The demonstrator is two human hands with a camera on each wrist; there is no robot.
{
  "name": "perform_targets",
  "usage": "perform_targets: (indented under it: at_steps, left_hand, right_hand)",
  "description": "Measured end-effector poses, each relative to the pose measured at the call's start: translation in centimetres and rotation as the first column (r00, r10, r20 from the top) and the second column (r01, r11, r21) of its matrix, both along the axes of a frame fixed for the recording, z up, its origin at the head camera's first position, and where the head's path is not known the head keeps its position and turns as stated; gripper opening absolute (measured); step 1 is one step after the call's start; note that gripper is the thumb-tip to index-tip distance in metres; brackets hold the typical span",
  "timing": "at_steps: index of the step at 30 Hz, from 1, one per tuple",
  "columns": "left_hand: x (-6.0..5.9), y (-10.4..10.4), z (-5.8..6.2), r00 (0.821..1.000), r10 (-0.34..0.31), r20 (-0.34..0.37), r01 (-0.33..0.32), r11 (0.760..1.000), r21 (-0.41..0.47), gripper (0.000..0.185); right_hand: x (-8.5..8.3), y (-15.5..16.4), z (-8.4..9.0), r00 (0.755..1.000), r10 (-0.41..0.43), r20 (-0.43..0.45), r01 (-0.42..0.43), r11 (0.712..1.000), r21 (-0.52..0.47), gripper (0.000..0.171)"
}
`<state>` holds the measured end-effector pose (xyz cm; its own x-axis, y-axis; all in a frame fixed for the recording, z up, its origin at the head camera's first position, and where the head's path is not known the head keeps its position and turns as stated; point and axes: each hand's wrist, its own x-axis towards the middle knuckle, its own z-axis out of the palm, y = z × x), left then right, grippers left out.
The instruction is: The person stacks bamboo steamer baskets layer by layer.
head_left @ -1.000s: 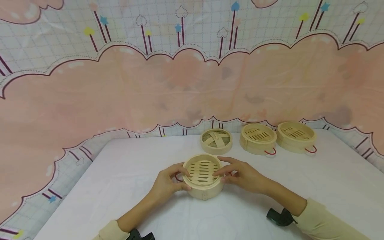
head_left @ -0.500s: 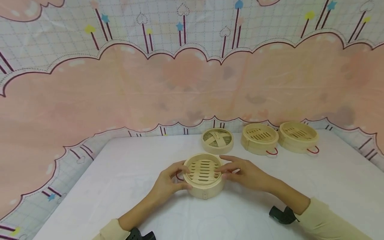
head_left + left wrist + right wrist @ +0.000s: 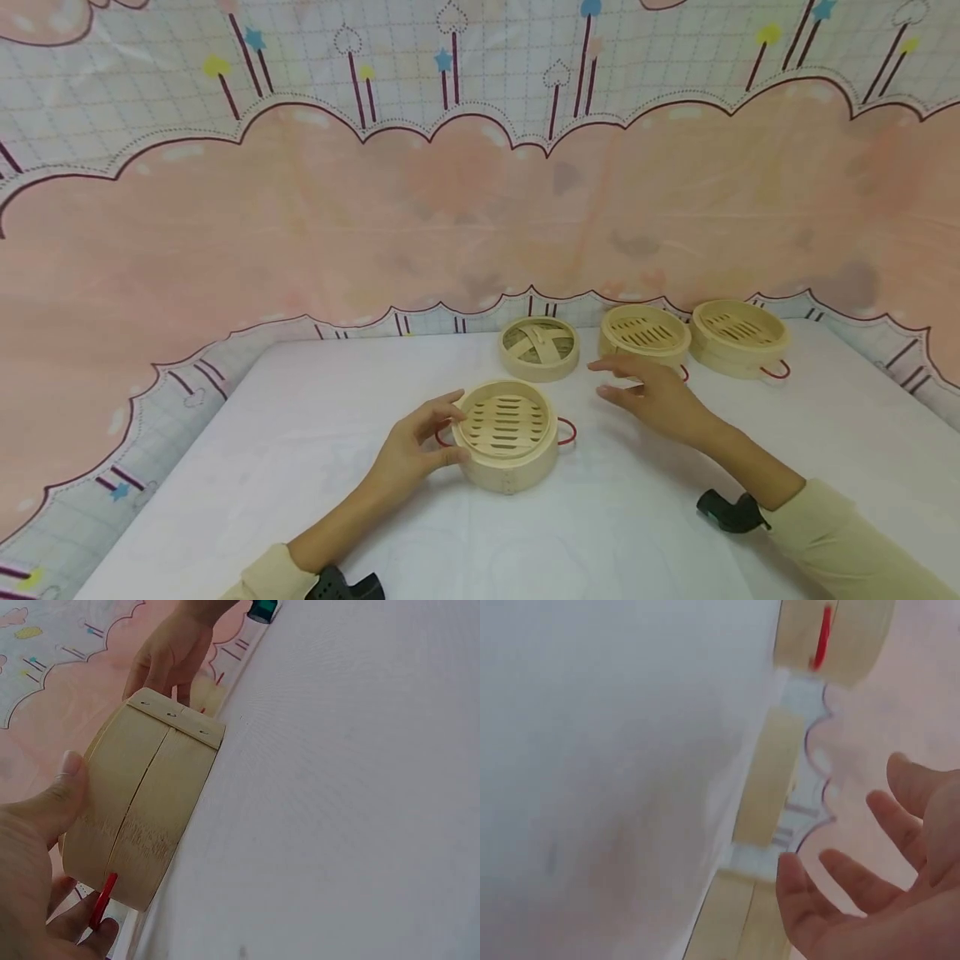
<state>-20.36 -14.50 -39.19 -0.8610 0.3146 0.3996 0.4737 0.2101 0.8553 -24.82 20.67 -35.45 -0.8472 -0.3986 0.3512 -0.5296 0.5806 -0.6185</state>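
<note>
Left grip (image 3: 411, 437) pinched near steamer (image 3: 508, 437); right grip (image 3: 660, 404) hung empty, fingers loose, by middle steamer (image 3: 645, 330) at tabletop's (image 3: 360, 375) back edge. Low sweep could've shoved it.

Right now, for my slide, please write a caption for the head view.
Left fingers hold a slatted bamboo basket with red handles; empty right fingers hover in front of another basket.

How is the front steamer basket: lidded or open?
Open: in the head view, the basket shows its slotted floor inside the rim; the woven lid sits apart behind it.
</note>
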Motion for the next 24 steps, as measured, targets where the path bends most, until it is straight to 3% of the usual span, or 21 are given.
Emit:
perform_targets:
  at_steps: [9,14,19,24]
  left_hand:
    - [-0.1,-0.2,0.1,1.000,-0.019,0.019,0.019,1.000,0.001,0.043]
    - [-0.1,-0.3,0.2,0.999,-0.030,0.013,0.030,1.000,0.002,0.045]
    - [-0.1,-0.3,0.3,0.999,-0.038,0.016,0.038,0.999,0.015,0.044]
    - [-0.2,-0.4,0.2,0.999,-0.041,0.014,0.041,0.999,0.011,0.043]
  right_hand:
    - [-1.0,3.0,0.6,0.972,-0.224,-0.070,0.220,0.974,-0.051,0.034]
    - [-1.1,3.9,0.8,0.951,-0.308,-0.034,0.306,0.951,-0.044,0.041]
    - [-1.4,4.5,0.5,0.931,-0.364,0.008,0.364,0.930,-0.060,0.047]
    - [-1.7,5.2,-0.1,0.931,-0.363,0.045,0.366,0.926,-0.091,0.051]
